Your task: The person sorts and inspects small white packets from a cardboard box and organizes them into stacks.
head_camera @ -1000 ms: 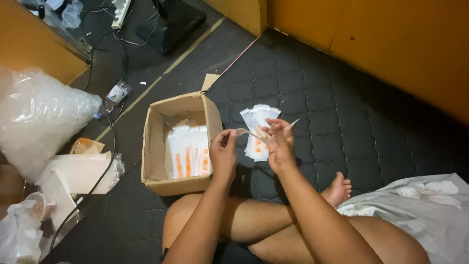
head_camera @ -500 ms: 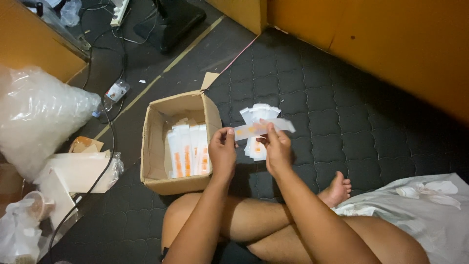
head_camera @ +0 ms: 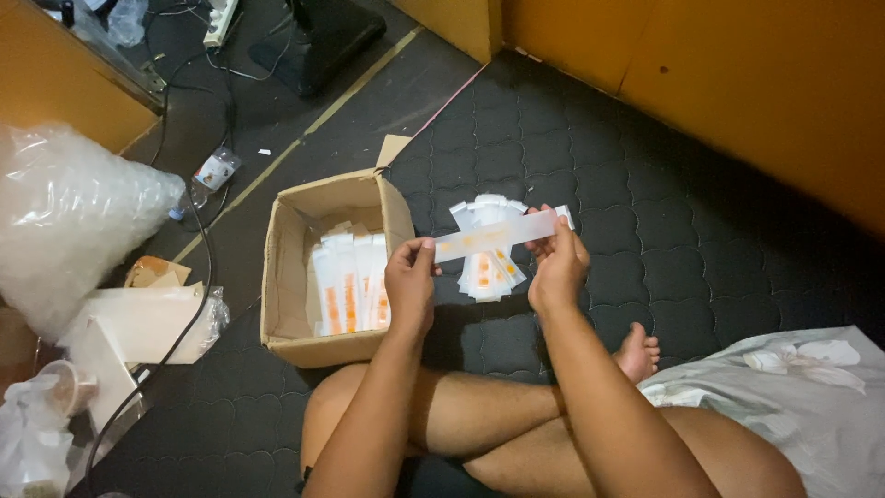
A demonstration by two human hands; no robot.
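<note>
Nearest to me are my crossed bare legs on the dark quilted floor mat [head_camera: 645, 231], with a pale crumpled cloth [head_camera: 793, 397] at the near right. Just beyond the knees, my left hand [head_camera: 410, 281] pinches the left end of a long white packet strip [head_camera: 498, 235] with orange markings, and my right hand [head_camera: 556, 263] grips its right end, so both hands are closed on the strip, which is stretched nearly level between them above the mat. Directly beneath and just past it lies a small fanned pile of similar packets [head_camera: 487, 263] on the mat. To the left of my left hand stands an open cardboard box [head_camera: 286, 277], with a row of the same white and orange packets [head_camera: 350, 295] standing upright inside; it looks partly filled, with room left. I judge the work to be somewhere in the middle: a good share sits in the box, a loose pile is outside it, and one strip is in hand. Compared with a second ago, the strip has gone from bunched and tilted between my fingers to pulled out flat and straight; the box and pile have not moved. Farther left are a bulging clear plastic bag [head_camera: 74, 212] and white cardboard pieces [head_camera: 129, 323]; farthest off run cables [head_camera: 198, 138] and orange wall panels [head_camera: 737, 83].
</note>
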